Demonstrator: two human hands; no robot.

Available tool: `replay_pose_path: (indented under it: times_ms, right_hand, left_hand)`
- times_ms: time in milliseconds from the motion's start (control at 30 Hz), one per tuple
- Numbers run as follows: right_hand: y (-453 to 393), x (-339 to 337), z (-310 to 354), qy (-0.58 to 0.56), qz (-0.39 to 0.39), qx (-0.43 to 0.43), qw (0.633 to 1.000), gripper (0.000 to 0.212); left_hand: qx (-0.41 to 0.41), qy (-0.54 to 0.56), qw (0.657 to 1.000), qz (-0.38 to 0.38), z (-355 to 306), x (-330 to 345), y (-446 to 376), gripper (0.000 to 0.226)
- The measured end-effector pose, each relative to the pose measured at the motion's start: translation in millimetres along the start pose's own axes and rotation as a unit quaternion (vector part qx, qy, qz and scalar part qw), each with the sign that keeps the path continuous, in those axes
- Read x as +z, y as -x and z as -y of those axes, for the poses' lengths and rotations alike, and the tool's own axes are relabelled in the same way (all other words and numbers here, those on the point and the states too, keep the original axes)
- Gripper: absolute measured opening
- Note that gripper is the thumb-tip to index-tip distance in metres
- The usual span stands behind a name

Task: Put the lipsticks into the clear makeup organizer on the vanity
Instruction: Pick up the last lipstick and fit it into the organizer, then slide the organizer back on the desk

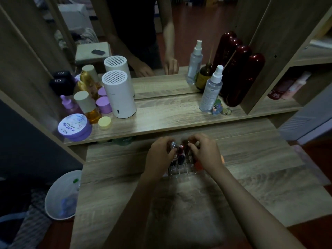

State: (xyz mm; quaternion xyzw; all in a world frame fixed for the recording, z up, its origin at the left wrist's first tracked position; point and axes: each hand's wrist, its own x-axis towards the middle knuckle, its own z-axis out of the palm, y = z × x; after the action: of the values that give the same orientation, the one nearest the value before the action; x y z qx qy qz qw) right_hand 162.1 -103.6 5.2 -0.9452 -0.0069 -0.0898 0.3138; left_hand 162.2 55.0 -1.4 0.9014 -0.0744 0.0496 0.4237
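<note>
Both our hands, left (159, 152) and right (204, 151), curl around upright lipsticks (180, 151) directly over the organizer (181, 168); which grips firmly seems unclear.

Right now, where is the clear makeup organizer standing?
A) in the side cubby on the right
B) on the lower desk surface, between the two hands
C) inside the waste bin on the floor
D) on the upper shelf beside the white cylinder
B: the clear makeup organizer sits on the lower desk surface, with the left hand and right hand on either side over its lipsticks.
</note>
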Motion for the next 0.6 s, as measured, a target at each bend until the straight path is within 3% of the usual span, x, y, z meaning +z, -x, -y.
replay_pose_path:
  times_ms: [267, 400, 500, 600]
  right_hand:
    - [2.1, -1.8, -3.7, -0.008, -0.006, -0.005, 1.000, 0.016]
    - [5.3, -16.3, -15.8, -0.039, -0.066, 0.008, 0.997, 0.019]
    - [8.2, -32.7, -38.0, -0.078, -0.129, 0.044, 0.988, 0.020]
    - [19.0, -41.7, -67.8, -0.146, -0.178, 0.121, 0.966, 0.025]
  left_hand:
    - [-0.024, 0.053, 0.996, -0.065, 1.6, -11.5, 6.3, 0.027]
    - [-0.067, 0.092, 0.984, -0.138, 7.5, -25.4, 14.8, 0.025]
    - [-0.143, 0.142, 0.964, -0.175, 20.1, -32.6, 28.1, 0.029]
    - [-0.253, 0.217, 0.922, -0.198, 30.3, -29.3, 42.3, 0.037]
